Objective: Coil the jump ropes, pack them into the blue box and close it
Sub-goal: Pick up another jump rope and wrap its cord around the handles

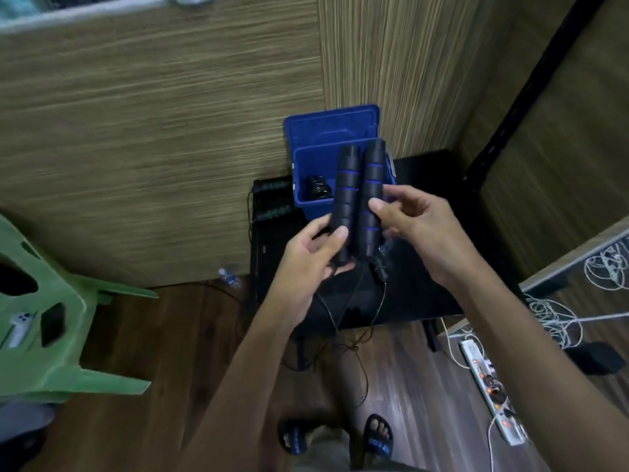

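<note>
Head view, looking down: two black foam handles with blue rings, left handle (345, 202) and right handle (371, 199), held side by side, upright, touching or nearly so, in front of the blue box (308, 195). Left hand (311, 257) curled round the lower end of the left handle, thumb pressed across its front, fingers wrapped behind. Right hand (413, 229) pinching the right handle near its middle, thumb tip on the front, other fingers bent round the far side. Thin black cord (360, 321) hanging from the bottom ends of both handles, dropping in loose loops past the edge of the black table (425, 301) toward the wooden floor (177, 352); not coiled. Blue box standing on the far part of the table, against the wood-grain wall, lid (332, 126) raised upright behind it, open top facing up. Dark coiled rope (318, 190) lying inside the box at its left side. Another pair of black handles with green marks (272, 202) lying on the table just left of the box, one above the other. Green plastic chair (44, 318) at the left edge, a white phone (20, 327) on its seat. White power strip (490, 386) on the floor at the right, white cables (551, 318) tangled near it. Two feet in dark sandals (377, 437) at the bottom of the frame.
</note>
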